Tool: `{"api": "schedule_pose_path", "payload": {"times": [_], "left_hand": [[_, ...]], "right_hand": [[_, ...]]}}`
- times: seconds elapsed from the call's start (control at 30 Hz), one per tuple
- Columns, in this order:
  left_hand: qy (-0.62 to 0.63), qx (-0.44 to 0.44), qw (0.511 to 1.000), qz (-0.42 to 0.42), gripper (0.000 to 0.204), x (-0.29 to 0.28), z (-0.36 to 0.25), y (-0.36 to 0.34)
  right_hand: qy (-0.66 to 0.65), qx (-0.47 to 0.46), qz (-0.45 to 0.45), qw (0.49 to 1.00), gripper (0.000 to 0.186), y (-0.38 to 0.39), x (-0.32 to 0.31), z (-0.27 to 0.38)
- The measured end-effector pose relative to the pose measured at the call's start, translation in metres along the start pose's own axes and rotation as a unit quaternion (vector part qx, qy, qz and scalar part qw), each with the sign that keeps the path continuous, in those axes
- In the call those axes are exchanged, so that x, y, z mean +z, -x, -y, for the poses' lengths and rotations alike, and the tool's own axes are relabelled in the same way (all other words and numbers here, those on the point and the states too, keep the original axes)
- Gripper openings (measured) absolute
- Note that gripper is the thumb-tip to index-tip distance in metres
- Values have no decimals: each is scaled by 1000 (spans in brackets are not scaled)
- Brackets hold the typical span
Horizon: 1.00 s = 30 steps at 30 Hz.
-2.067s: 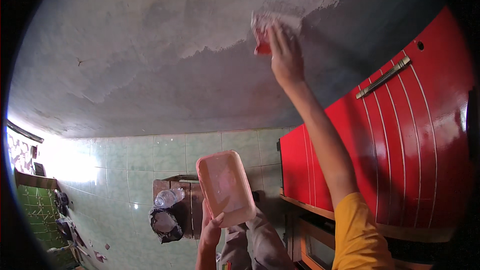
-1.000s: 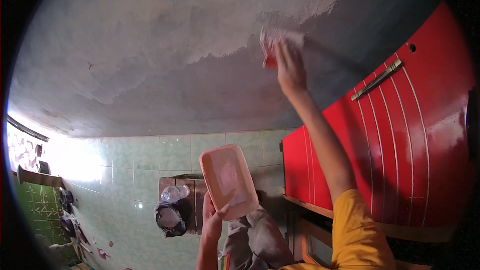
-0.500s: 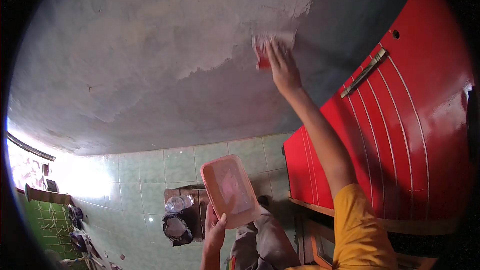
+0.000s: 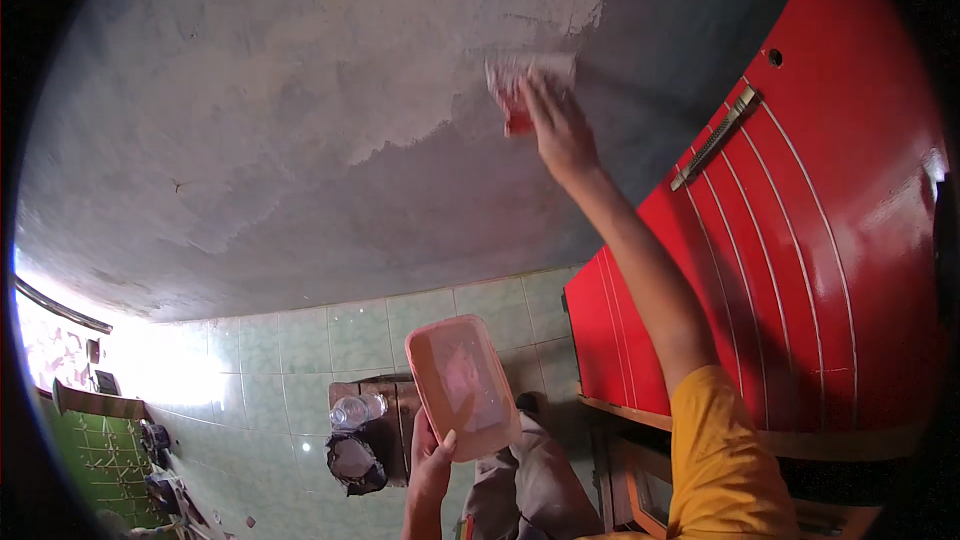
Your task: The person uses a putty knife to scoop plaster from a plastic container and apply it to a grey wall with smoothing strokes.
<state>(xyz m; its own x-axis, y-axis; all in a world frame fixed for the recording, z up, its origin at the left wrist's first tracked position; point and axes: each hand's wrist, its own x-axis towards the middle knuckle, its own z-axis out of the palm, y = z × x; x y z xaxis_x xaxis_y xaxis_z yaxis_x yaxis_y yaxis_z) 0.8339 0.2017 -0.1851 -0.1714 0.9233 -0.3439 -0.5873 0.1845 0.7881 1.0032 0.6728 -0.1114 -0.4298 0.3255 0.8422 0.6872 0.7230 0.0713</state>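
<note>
- Right hand (image 4: 560, 135) is gripping a scraper (image 4: 517, 90) in the upper middle of the frame, fingers lying nearly straight along it, thumb hidden; the scraper is resting against the wall (image 4: 300, 70).
- Right arm is reaching up from the lower right, elbow slightly bent.
- Left hand (image 4: 433, 455) is gripping the pink tub (image 4: 432, 380) at lower center, thumb over its near rim; the tub is tilting, with pale paste showing inside.
- Versus 2.1 s ago: scraper is sitting a bit lower and left in frame, tub slightly lower and right. Background is shifting too: wall-floor line lower, cupboard handle (image 4: 715, 140) further left, so the camera is also moving.
- Edges: red cupboard (image 4: 880, 260) is bounding the right side, its front running behind the right forearm. Wall is stretching wide to the left of the scraper; tiled floor (image 4: 265, 450) is starting well below it.
- Bench (image 4: 395, 455) with a clear bottle (image 4: 358, 410) is standing just left of the tub.
</note>
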Motion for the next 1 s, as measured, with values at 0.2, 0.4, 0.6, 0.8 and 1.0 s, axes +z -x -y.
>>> {"api": "schedule_pose_path", "payload": {"times": [0.2, 0.4, 0.6, 0.8, 1.0], "left_hand": [[-15, -2, 1000, 2, 85, 3, -12, 8], [-21, -7, 1000, -7, 85, -2, -12, 9], [-17, -2, 1000, -3, 84, 8, -9, 0], [-13, -2, 1000, 7, 86, 8, -18, 2], [-27, -19, 999, -10, 86, 15, -22, 2]], "right_hand": [[-75, 43, 122, 989, 47, 64, 3, 15], [26, -7, -69, 997, 52, -77, -61, -19], [-21, 5, 47, 999, 55, 18, -5, -18], [-48, 4, 38, 998, 50, -5, -29, 1], [30, -3, -53, 998, 51, -77, -46, -18]]}}
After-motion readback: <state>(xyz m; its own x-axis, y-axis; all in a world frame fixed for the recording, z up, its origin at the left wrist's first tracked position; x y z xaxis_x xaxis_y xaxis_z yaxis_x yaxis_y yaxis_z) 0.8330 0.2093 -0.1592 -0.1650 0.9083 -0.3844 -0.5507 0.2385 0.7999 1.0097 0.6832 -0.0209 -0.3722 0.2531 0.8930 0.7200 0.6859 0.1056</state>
